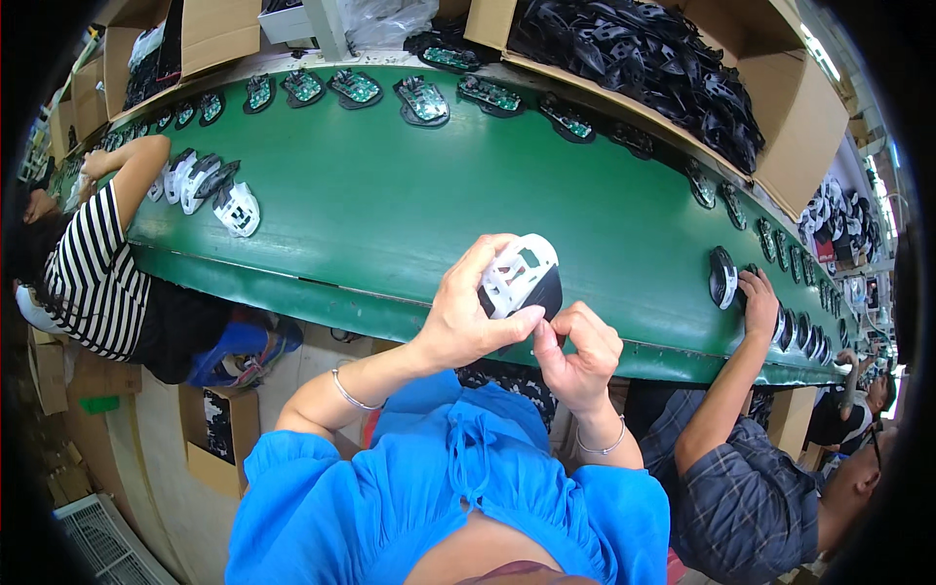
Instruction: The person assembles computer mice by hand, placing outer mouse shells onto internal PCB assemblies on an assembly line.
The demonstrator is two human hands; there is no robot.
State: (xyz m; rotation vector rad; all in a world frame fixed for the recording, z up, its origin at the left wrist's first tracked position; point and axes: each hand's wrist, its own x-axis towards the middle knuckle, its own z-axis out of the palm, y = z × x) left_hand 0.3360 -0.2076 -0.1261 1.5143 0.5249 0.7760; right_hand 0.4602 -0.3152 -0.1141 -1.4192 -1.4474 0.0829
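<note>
Above the near edge of the green work surface, my left hand (pixel 466 314) is closed round a computer mouse shell (pixel 529 265). Its top is white with cut-out openings, and a black part shows on its lower right side. My right hand (pixel 583 359) is just to the right, thumb and forefinger pinched together close to the shell's lower end. Whatever may be between those fingertips is too small to make out.
Mouse bases with green circuit boards (pixel 423 101) line the surface's far side. White mouse shells (pixel 237 210) lie at left. Behind stands a cardboard box (pixel 795 117) of black parts. People work on both sides; the right one's hand (pixel 758 304) is near a black-and-white mouse (pixel 722 278).
</note>
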